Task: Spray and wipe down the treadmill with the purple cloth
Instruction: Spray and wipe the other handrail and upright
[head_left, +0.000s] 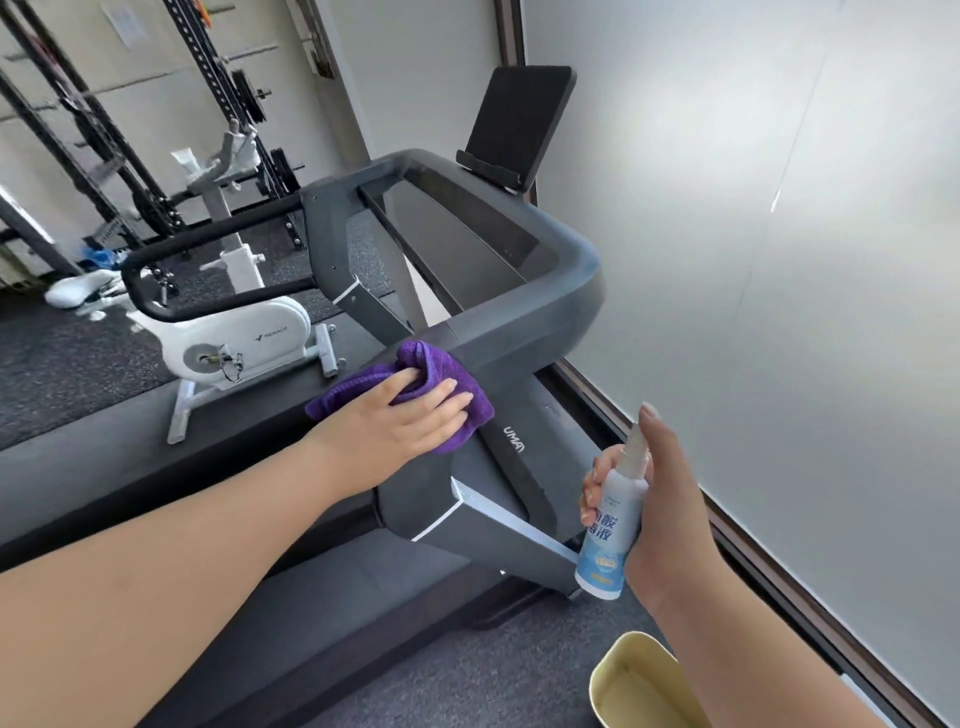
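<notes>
The purple cloth (415, 387) lies bunched against the dark grey treadmill (467, 291), on the slanted right upright just below where the handrail bends, and the left hand (400, 415) lies flat on top of it, fingers straight and pointing toward 2 o'clock, pressing the cloth to the frame with folds showing past the fingertips and at the wrist side. The left forearm reaches in from 8 o'clock, stretched nearly straight across the treadmill deck. At 4 o'clock from the cloth, well apart from it, the right hand (660, 499) grips a white spray bottle (613, 525) with blue print, fingers wrapped round its body and the forefinger raised above the nozzle; the bottle stands nearly upright, tilted slightly toward 1 o'clock, beside the upright's lower end. At 6 o'clock from the bottle a pale yellow bin (639, 686) sits on the floor. A white exercise bike (234, 338) stands beyond the treadmill, at 9 o'clock from the cloth.
</notes>
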